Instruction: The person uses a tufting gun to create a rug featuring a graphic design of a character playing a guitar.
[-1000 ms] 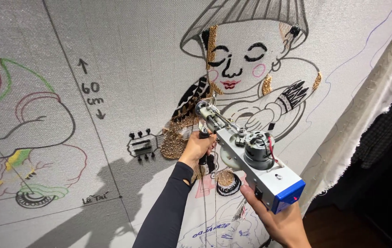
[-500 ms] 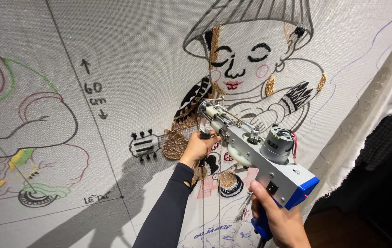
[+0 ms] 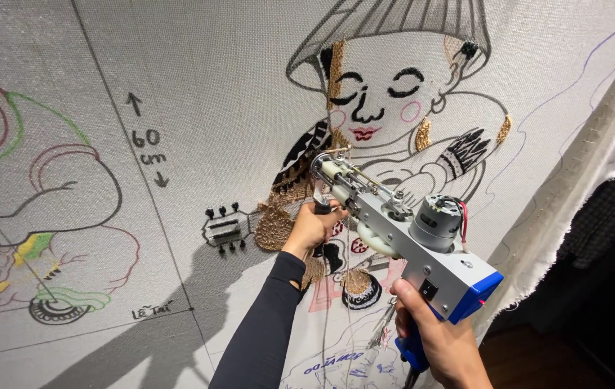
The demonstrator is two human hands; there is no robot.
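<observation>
A grey and blue tufting gun (image 3: 408, 241) points its needle at a stretched white cloth (image 3: 235, 94). The cloth bears a drawn figure in a cone hat (image 3: 386, 94), partly filled with brown and black yarn. My right hand (image 3: 440, 338) is shut on the gun's blue rear grip at the bottom of the view. My left hand (image 3: 314, 227), in a dark long sleeve, is shut on the gun's front handle close to the cloth. A thin yarn strand runs down from the gun's front.
A second drawn figure with green, pink and yellow patches (image 3: 26, 216) fills the cloth's left part. Pencil lines and an arrow mark (image 3: 145, 140) cross the middle. The cloth's frayed edge (image 3: 581, 173) runs down the right, with a dark space beyond.
The gun has shifted a little right and up along the figure, and both hands moved with it. The view has drifted slightly.
</observation>
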